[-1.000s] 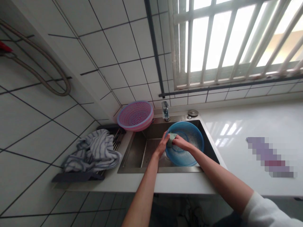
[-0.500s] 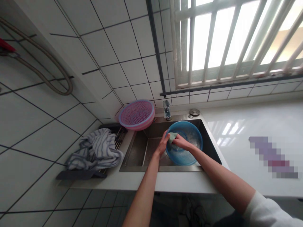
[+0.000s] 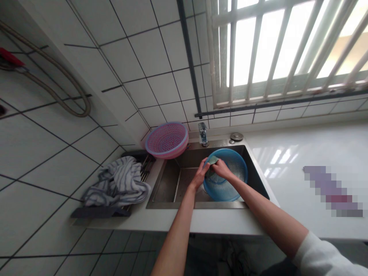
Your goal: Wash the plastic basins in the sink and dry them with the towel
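A blue plastic colander (image 3: 230,188) sits tilted in the right part of the steel sink (image 3: 184,184). My left hand (image 3: 199,177) grips the colander's left rim, fingers closed on it. Inside the colander, my right hand (image 3: 222,169) is closed on a pale green cleaning cloth (image 3: 213,160), which lies against the wall near the rim. The cloth's lower part and some of my right fingertips are hidden.
A pink colander (image 3: 168,142) leans at the sink's back left corner, by the chrome faucet (image 3: 202,134). A striped towel (image 3: 120,182) lies on a dark rack at left. A metal drain strainer (image 3: 236,136) rests behind the sink. White counter (image 3: 287,184) extends right.
My right hand and the green cloth have shifted slightly up and right along the rim. My left hand and the colander have moved a little to the right.
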Demonstrator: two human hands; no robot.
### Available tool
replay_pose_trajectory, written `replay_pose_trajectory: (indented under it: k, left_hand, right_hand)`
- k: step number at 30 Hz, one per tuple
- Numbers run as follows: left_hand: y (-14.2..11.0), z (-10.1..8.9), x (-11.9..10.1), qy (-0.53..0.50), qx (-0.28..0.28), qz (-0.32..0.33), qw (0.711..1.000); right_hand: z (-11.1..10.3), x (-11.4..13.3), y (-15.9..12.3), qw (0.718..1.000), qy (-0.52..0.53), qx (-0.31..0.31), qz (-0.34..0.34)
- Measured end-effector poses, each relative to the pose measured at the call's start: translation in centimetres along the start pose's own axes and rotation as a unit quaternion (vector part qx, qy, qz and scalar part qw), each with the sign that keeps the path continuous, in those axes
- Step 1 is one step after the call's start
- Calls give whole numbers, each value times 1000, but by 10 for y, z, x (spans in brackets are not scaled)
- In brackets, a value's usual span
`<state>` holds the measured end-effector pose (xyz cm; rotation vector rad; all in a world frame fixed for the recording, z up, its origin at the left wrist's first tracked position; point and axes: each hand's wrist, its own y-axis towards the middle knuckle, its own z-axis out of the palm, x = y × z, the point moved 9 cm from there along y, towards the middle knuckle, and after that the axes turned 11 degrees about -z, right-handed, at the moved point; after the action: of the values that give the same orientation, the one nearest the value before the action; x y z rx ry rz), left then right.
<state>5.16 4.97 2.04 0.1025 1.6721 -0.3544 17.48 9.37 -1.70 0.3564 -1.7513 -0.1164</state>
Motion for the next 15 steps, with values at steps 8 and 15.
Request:
replay_pose_trajectory:
  k: [8,15]
  left_hand:
    - [5,-7,9,9,-12,-16,1000]
    - [5,1,12,-24,3,-55,998]
  right_hand:
    - [39,3,-12,987,67,144,-5]
    - [-54,14,5,980,76,-183,-30]
